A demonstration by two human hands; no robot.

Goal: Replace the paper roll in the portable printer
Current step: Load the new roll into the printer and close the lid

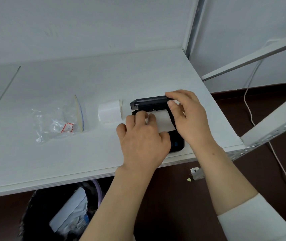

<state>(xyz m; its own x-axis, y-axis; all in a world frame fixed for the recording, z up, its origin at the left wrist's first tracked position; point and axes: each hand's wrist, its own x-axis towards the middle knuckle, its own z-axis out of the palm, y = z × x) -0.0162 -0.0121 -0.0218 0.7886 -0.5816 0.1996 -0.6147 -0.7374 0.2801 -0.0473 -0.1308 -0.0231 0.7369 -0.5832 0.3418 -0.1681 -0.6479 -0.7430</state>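
My right hand (189, 117) pinched the printer's lid (149, 101) open while left hand (142, 140) fingers, loosely curled, apparently pressed the paper roll (163, 120) in.

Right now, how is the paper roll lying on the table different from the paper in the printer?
The loose paper roll lies bare on the table, untouched; the paper in the printer sits inside the black printer, under its raised lid, with the left hand touching it. Both are white.
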